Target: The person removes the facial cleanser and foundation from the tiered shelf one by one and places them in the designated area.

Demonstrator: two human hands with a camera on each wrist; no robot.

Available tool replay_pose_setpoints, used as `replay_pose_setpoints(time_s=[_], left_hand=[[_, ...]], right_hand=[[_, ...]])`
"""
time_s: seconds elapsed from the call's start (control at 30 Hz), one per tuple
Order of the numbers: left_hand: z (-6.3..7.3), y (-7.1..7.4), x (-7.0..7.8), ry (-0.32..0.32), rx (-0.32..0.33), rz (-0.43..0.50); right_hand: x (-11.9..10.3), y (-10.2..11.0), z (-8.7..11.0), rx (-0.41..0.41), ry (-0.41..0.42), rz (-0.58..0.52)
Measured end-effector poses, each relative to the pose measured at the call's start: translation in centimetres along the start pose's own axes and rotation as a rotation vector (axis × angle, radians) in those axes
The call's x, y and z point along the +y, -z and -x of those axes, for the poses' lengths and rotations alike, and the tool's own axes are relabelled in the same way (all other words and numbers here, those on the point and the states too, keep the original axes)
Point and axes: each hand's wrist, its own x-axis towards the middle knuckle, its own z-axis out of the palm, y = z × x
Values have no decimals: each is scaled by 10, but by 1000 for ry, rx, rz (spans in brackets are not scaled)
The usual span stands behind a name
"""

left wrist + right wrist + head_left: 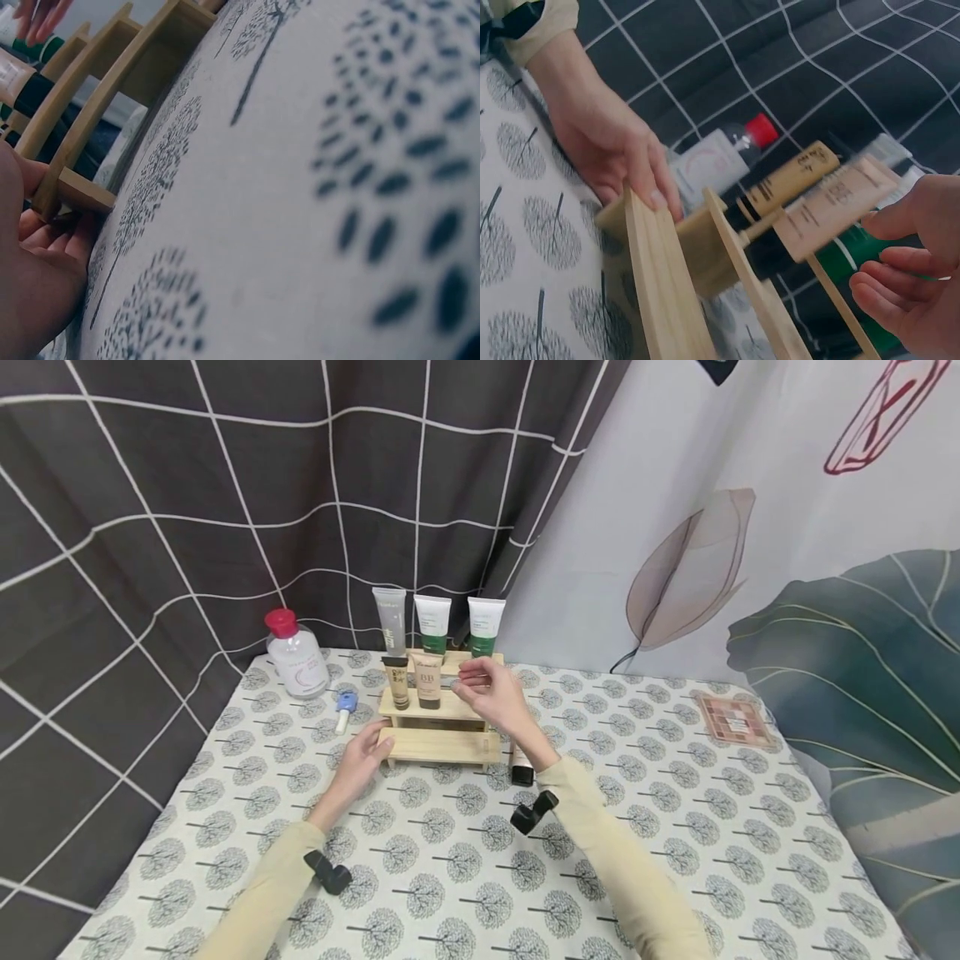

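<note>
Gripping front step (438, 747) of rack (427, 735) at its left end with left hand (363, 753), digits closed round the board edge. Probably bracing against slide or tip, and down low so as not to disturb the tubes above. Holding nothing visible with right hand (498, 693): fingers part-bent, loosely apart from thumb, just right of BB tube (428, 681). Seeing a gap there in head view, overlap in right wrist view; can't rule out contact from the latter alone.

Find rack on table (420, 893), in front of dark curtain (135, 610). Got BB tube on middle step (465, 703), cap-down, right of gold tube (397, 683), also cap-down. Likely stood that way for a flat foot and readable labels. Count grey tube (392, 620) and two green tubes (433, 620) on back step; looks like tall ones set behind to avoid hiding short ones.

Note loose tube (522, 768) on table, right of rack, black cap toward the near side, partly behind right sleeve (600, 827). Perhaps parked there for right-hand reach. See blue item (346, 706) and bottle (297, 662) left of rack, pink item (737, 720) well apart at right; can't identify either small one.
</note>
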Motion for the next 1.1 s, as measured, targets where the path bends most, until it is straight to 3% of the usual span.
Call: replay_pose_setpoints(time_s=[0.27, 0.53, 1.1], left_hand=[[0, -5, -1, 10, 5, 11], [-3, -5, -3, -15, 3, 29], [-2, -1, -4, -12, 9, 13]], right_hand=[[2, -23, -9, -15, -12, -66], [6, -36, -11, 23, -7, -51], [9, -31, -7, 65, -15, -60]])
